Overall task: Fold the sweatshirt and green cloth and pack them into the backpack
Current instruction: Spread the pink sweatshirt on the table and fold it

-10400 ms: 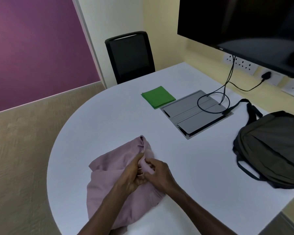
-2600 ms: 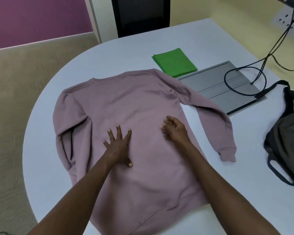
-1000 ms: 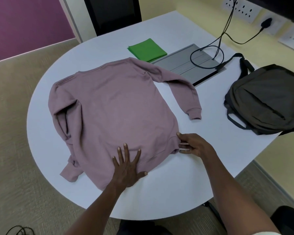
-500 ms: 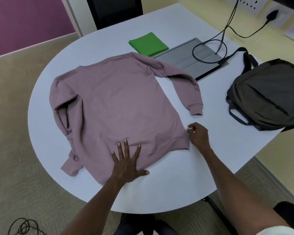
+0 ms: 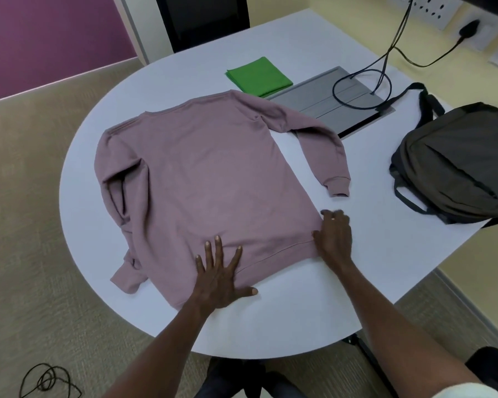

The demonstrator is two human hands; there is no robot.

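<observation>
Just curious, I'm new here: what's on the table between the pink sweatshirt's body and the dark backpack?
In the head view, the sweatshirt has one sleeve lying in that gap, cuff toward the person. Otherwise only bare white table separates it from the backpack.

A white, round-ended surface [image 5: 314,305] fills the middle of the view. Set into it toward the far right is a grey cable-box panel [image 5: 328,106] with a flat slatted lid. Black cables [image 5: 385,50] drop from above, loop over the panel and run to a plug in the wall sockets [image 5: 469,28] on the pale yellow wall at the upper right. A black chair [image 5: 202,18] stands at the far edge of the surface. Behind it to the left is a purple wall panel [image 5: 49,38]. The floor is beige carpet [image 5: 20,196], and a coil of black cord [image 5: 45,380] lies on it at the lower left.
</observation>
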